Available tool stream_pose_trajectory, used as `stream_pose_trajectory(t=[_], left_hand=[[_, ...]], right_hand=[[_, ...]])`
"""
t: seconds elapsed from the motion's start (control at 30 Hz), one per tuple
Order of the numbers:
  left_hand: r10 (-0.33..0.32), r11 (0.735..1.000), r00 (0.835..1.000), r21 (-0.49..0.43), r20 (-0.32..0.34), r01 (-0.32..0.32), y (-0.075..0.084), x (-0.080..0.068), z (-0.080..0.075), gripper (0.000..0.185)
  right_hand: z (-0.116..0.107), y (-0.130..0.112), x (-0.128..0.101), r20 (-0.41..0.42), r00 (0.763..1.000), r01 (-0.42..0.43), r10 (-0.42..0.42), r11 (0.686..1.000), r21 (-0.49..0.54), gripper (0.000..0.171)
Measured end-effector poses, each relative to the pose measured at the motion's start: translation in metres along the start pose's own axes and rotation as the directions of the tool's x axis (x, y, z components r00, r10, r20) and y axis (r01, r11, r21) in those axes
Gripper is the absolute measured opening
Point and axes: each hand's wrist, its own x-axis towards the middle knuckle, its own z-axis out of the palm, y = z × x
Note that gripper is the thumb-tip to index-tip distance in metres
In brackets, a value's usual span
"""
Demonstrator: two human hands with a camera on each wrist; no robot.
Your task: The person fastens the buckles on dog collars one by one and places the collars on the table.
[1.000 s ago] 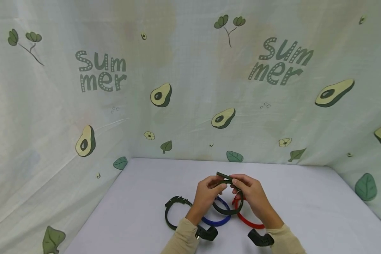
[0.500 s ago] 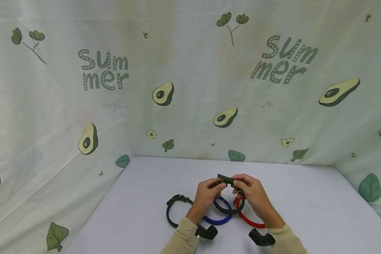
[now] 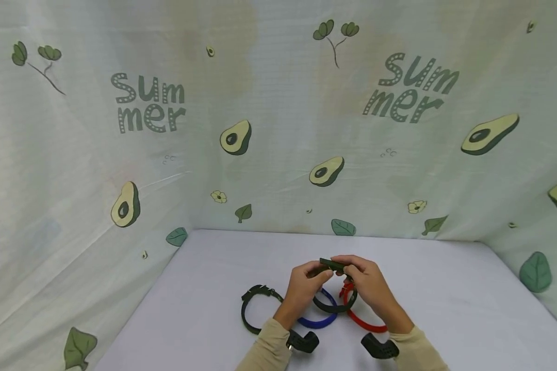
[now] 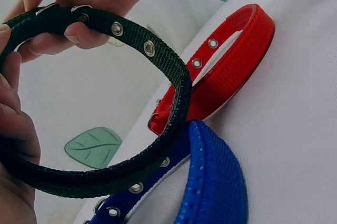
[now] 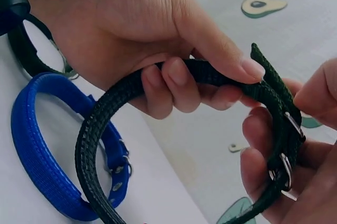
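Note:
A dark green dog collar (image 3: 336, 309), closed into a loop, hangs between both hands above the table. My left hand (image 3: 300, 286) pinches its band near the pointed strap end (image 5: 263, 58), thumb on top and fingers curled beneath. At the buckle (image 5: 287, 171), my right hand (image 3: 373, 288) grips the collar between thumb and fingers. Metal eyelets show along the band in the left wrist view. Behind the loop lie a blue collar (image 4: 216, 176) and a red collar (image 4: 231, 82). How far the strap passes through the buckle is partly hidden by fingers.
Another dark collar (image 3: 244, 312) lies on the white table (image 3: 204, 288), left of the left forearm. Blue and red collars sit just under the hands. A printed cloth (image 3: 278, 103) hangs behind the table and along its sides.
The strap's loose end has come down from standing above the loop to lying closer along the band. Both hands have stayed nearly in place; the other collars have not moved.

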Motion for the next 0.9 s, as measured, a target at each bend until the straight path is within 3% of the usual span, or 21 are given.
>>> stream_pose_trajectory(t=[0.4,0.57,0.73,0.9], left_hand=[[0.041,0.999,0.999,0.022,0.030,-0.042,0.0022,0.0004,0.0011,0.025],[0.043,0.999,0.999,0.033,-0.012,-0.043,0.0039,0.0028,0.0024,0.028],[0.051,0.997,0.998,0.061,-0.039,-0.048,0.0050,0.0010,0.0002,0.032],[0.027,0.999,0.999,0.036,-0.026,-0.026,0.0038,0.0016,-0.0012,0.028]], right_hand=[[-0.0015,0.0039,-0.0011,-0.046,0.992,0.108,-0.115,0.984,-0.139,0.021],[-0.0035,0.0045,-0.0004,-0.077,0.974,0.198,-0.213,0.967,-0.162,0.019],[-0.0028,0.0057,0.0014,-0.062,0.949,0.294,-0.311,0.936,-0.192,0.029],[-0.0029,0.0066,0.0017,-0.047,0.942,0.316,-0.333,0.926,-0.208,0.033]])
